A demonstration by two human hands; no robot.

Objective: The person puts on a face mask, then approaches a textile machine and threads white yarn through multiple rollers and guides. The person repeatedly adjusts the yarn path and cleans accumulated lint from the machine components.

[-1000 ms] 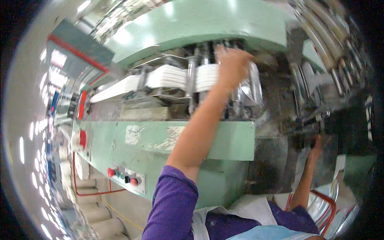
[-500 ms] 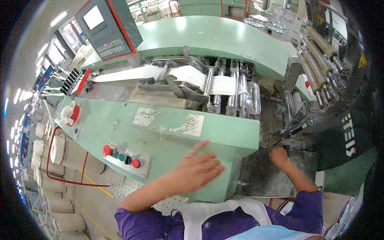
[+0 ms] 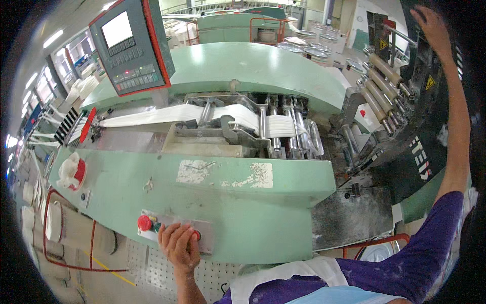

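My left hand [image 3: 178, 244] lies over the button panel [image 3: 206, 234] on the machine's green front, fingers bent but apart, holding nothing. Its thumb is close to a red button [image 3: 196, 235], and the fingers hide other buttons. A red mushroom knob [image 3: 145, 223] shows beside them. High at the right, my right hand [image 3: 430, 30] is raised by the upper edge of a tilted-up dark cover [image 3: 412, 157], fingers stretched out; whether they touch it I cannot tell. Tan rollers [image 3: 382, 83] sit on the cover's inner side. A white fibre band [image 3: 157, 116] runs through metal rollers [image 3: 262, 121].
A screen console [image 3: 129, 50] stands at the far left of the machine. A white wad of fibre [image 3: 68, 169] rests in a red holder on the green casing. Below left are a red rail [image 3: 93, 243] and pale cans. Round metal-topped cans [image 3: 306, 45] stand behind.
My left hand has moved left and down onto the button panel. My right hand has left the dark plate below the rollers and risen to the top of the cover. The view has shifted.
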